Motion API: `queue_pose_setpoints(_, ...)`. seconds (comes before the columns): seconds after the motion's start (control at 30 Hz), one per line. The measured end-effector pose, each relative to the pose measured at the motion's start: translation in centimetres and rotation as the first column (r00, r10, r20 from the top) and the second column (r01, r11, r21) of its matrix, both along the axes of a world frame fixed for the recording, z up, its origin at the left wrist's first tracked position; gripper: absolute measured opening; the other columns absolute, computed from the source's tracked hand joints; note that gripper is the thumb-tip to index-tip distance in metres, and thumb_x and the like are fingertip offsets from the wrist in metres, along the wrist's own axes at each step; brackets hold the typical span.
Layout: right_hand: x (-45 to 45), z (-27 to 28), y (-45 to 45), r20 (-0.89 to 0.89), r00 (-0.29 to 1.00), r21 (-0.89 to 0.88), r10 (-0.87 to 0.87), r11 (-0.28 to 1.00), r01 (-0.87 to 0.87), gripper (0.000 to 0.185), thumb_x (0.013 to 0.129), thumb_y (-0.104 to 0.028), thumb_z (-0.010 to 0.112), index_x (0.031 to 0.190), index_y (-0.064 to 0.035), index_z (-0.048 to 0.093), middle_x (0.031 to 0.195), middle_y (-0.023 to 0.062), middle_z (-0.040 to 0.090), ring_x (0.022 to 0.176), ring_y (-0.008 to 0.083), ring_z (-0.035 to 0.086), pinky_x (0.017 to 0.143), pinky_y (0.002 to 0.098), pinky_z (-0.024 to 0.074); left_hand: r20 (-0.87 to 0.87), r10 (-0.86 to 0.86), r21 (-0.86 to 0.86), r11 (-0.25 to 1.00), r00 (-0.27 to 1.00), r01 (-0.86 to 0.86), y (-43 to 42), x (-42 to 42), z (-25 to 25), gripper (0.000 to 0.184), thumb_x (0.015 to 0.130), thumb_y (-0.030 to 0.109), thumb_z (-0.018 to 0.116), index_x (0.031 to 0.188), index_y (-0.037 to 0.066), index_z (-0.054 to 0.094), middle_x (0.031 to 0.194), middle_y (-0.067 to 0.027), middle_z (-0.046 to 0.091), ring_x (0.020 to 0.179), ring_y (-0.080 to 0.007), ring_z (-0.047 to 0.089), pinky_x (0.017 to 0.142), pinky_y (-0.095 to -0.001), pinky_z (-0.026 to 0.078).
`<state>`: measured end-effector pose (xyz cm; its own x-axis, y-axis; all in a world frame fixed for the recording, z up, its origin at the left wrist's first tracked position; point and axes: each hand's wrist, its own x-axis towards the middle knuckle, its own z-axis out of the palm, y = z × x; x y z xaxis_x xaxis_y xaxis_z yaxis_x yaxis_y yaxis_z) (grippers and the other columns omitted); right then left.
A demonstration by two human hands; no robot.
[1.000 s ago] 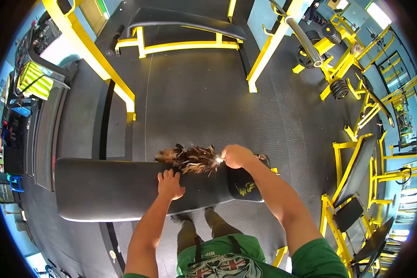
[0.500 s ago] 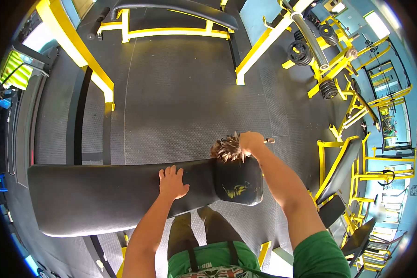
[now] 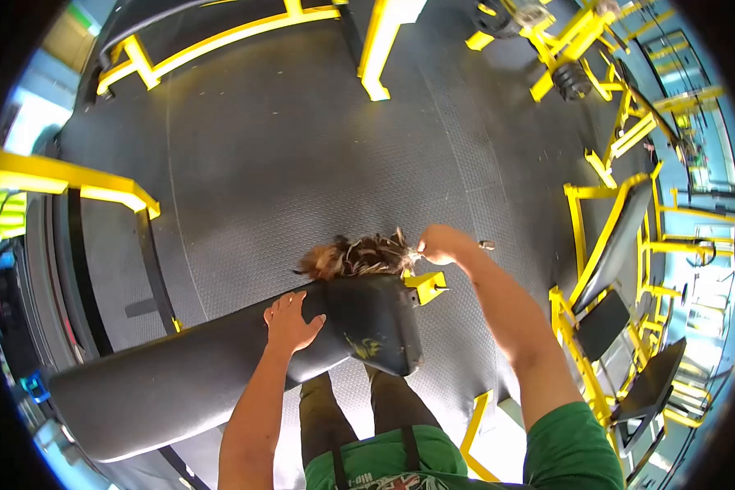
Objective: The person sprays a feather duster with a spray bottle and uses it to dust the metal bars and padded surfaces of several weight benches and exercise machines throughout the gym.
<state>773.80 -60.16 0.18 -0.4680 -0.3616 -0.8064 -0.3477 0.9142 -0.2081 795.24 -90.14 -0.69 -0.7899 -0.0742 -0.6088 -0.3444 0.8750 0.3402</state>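
Note:
My right hand is closed round the handle of a brown feather duster, just beyond the end of a black padded bench. The handle's tip sticks out to the right of my wrist. The duster's feathers lie along the far edge of the bench's end pad, which has a worn yellow mark. My left hand rests on the bench near the joint of the two pads, fingers spread, holding nothing.
A yellow bracket juts from the bench's right end. Yellow uprights and another bench stand ahead. At the right are a padded seat machine and weight plates. A yellow frame is at the left.
The view has shifted and turned, so the bench now slants. The duster went rightward, bunched up at the end pad, and now stretches leftward along its far edge. My left hand stays on the bench.

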Motion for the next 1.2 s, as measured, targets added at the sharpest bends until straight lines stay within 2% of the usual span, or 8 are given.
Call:
queue_pose_setpoints(0.1,2.2,1.9,1.6,-0.154,0.978,0.194,-0.140,0.966,0.169,0.024,0.078,-0.015,0.060,0.098,-0.0067,0.071,0.100,0.0157,0.069,0.093,0.0335,0.067,0.078,0.0430,0.0539,0.000,0.118,0.112,0.987,0.993,-0.117,3.0,-2.4,-1.2,0.059,0.083,0.049,0.059,0.128,0.013,0.054,0.130,-0.0124,0.053,0.124,-0.0297,0.045,0.104,-0.0489,0.026)
queue_pose_setpoints(0.17,3.3,1.0,3.6,-0.100,0.986,0.171,-0.133,0.974,0.148,0.024,0.076,-0.017,0.065,0.098,-0.0072,0.071,0.100,0.0150,0.069,0.094,0.0325,0.067,0.078,0.0424,0.0540,0.045,0.319,0.274,0.907,0.947,-0.319,4.4,-3.6,-2.1,0.055,0.087,0.051,0.053,0.126,0.012,0.056,0.126,-0.0128,0.056,0.121,-0.0300,0.048,0.105,-0.0471,0.027)
queue_pose_setpoints(0.2,3.9,1.0,4.4,-0.082,0.979,0.153,-0.188,0.968,0.199,0.024,0.076,-0.018,0.066,0.097,-0.0068,0.071,0.099,0.0151,0.069,0.093,0.0323,0.067,0.077,0.0421,0.0542,-0.006,0.288,0.273,0.922,0.957,-0.276,5.2,-4.4,-1.8,0.051,0.091,0.044,0.054,0.125,0.006,0.056,0.123,-0.0158,0.058,0.116,-0.0272,0.054,0.100,-0.0360,0.038)
queue_pose_setpoints(0.4,5.8,-1.1,7.8,-0.065,0.977,0.129,-0.204,0.969,0.211,0.020,0.075,-0.016,0.065,0.093,-0.0071,0.071,0.092,0.0137,0.070,0.086,0.0310,0.069,0.071,0.0418,0.0549,0.063,0.232,0.322,0.916,0.971,-0.239,7.8,-7.3,-4.1,0.056,0.088,0.051,0.053,0.126,0.011,0.057,0.127,-0.0167,0.055,0.120,-0.0311,0.051,0.102,-0.0407,0.035)
queue_pose_setpoints(0.57,3.4,5.1,7.5,-0.100,0.979,-0.042,-0.177,0.984,0.173,0.013,0.075,-0.014,0.064,0.084,-0.0085,0.072,0.083,0.0100,0.070,0.075,0.0285,0.069,0.061,0.0398,0.0543,0.064,0.151,0.315,0.935,0.987,-0.163,9.2,-8.8,-4.1,0.055,0.089,0.048,0.055,0.124,0.006,0.057,0.126,-0.0189,0.056,0.119,-0.0329,0.051,0.101,-0.0393,0.037)
queue_pose_setpoints(0.87,2.3,5.8,10.7,-0.062,0.993,-0.036,-0.103,0.994,0.101,0.014,0.078,-0.016,0.063,0.088,-0.0112,0.073,0.088,0.0085,0.071,0.083,0.0254,0.069,0.065,0.0393,0.0536,0.057,0.183,0.406,0.894,0.982,-0.190,8.2,-8.7,-4.3,0.056,0.090,0.047,0.056,0.127,0.004,0.055,0.126,-0.0177,0.056,0.120,-0.0285,0.051,0.101,-0.0369,0.038)
queue_pose_setpoints(1.1,3.7,5.6,12.3,0.023,0.986,-0.044,-0.166,0.985,0.167,0.015,0.076,-0.012,0.063,0.088,-0.0095,0.072,0.088,0.0098,0.071,0.083,0.0279,0.069,0.066,0.0391,0.0543,0.069,0.172,0.388,0.903,0.983,-0.186,10.6,-8.9,-2.6,0.058,0.089,0.047,0.057,0.126,0.003,0.054,0.122,-0.0166,0.059,0.115,-0.0284,0.055,0.099,-0.0357,0.039)
queue_pose_setpoints(1.2,4.8,5.0,13.1,-0.098,0.947,-0.153,-0.306,0.945,0.289,0.015,0.074,-0.011,0.063,0.086,-0.0078,0.072,0.081,0.0089,0.069,0.074,0.0279,0.067,0.060,0.0398,0.0535,0.018,0.119,0.368,0.922,0.993,-0.117,12.0,-9.1,-1.7,0.057,0.089,0.046,0.059,0.125,0.002,0.055,0.120,-0.0169,0.059,0.112,-0.0291,0.056,0.097,-0.0357,0.041)
